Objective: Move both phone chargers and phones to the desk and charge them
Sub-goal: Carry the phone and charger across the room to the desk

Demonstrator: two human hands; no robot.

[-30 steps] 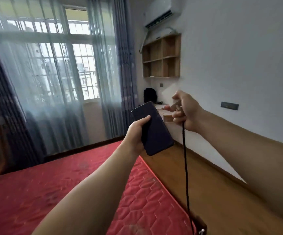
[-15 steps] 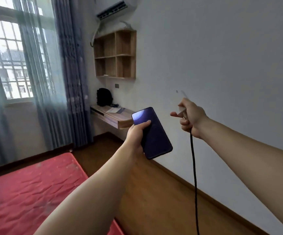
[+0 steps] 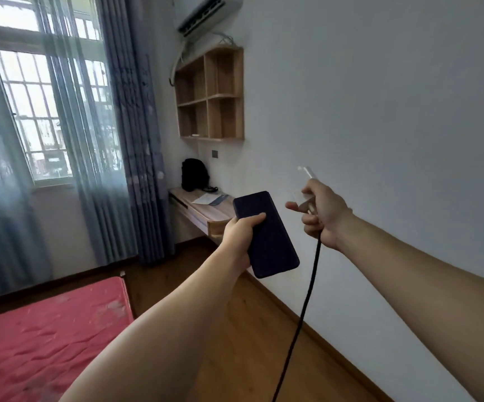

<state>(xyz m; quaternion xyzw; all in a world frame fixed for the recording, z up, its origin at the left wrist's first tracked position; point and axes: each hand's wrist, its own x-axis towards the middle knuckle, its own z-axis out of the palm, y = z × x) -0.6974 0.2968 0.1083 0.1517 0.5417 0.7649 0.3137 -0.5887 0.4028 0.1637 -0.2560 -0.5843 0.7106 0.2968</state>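
My left hand grips a dark phone, screen up and tilted, held out in front of me. My right hand is closed on a phone charger: a white piece sticks up above my fist and its black cable hangs down from the fist past the frame's bottom edge. The wooden wall-mounted desk is ahead by the wall, beyond the phone, with papers lying on it. I see only one phone and one charger.
A black backpack stands at the desk's far end. A wall socket sits above the desk, under a wooden cubby shelf. A red mattress lies at lower left. Wooden floor runs along the white wall. Curtains cover the window.
My view has swung right, away from the bed toward the wall, and the desk has come into sight and grown nearer. Both hands keep their hold on phone and charger.
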